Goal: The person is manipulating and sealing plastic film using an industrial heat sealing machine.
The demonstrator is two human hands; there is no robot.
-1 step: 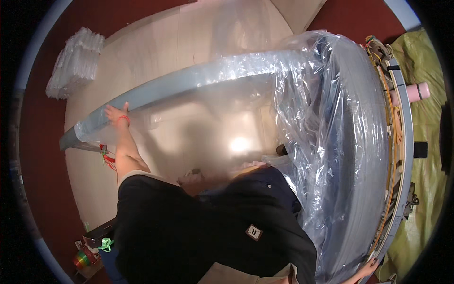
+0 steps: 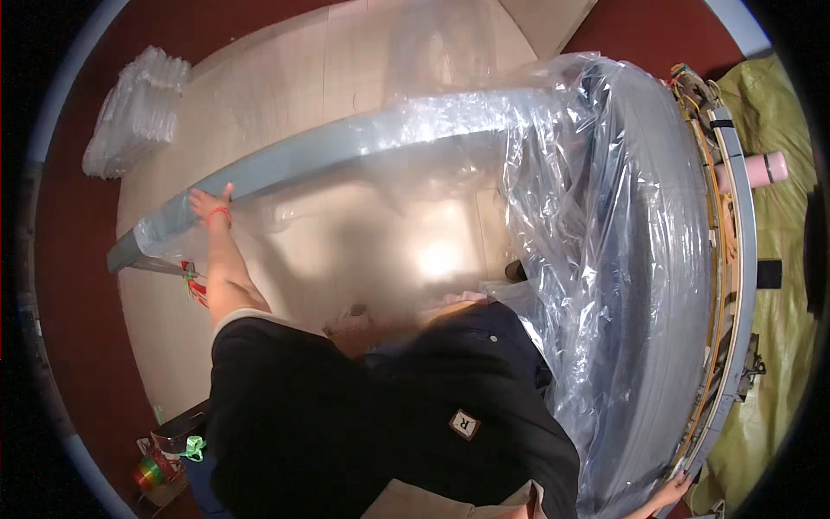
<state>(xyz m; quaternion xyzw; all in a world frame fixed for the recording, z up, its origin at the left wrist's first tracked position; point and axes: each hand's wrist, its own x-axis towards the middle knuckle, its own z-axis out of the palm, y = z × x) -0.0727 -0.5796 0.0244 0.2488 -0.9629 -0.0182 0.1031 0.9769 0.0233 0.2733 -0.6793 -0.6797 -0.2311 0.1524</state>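
My left hand (image 2: 212,208) lies on the long grey bar (image 2: 285,164), near its left end, thumb apart from the fingers. Clear plastic film (image 2: 432,121) covers much of this bar and bunches into loose, shiny folds on the right. My right hand (image 2: 673,491) is far down at the lower right, its fingers bent around the lower end of a long grey rail (image 2: 742,259). The hand is small there and partly hidden. Beside the rail stands a big curved bundle under film (image 2: 653,259).
Stacked clear plastic packs (image 2: 138,112) lie at the upper left. On the right are a pink bottle (image 2: 762,170), a black block (image 2: 769,274) and a yellow-green sheet (image 2: 769,415). Orange cables (image 2: 716,346) run along the rail. A multicoloured roll (image 2: 149,472) sits at the lower left.
My left hand has shifted very slightly left along the bar. My right hand stays at the lower right.
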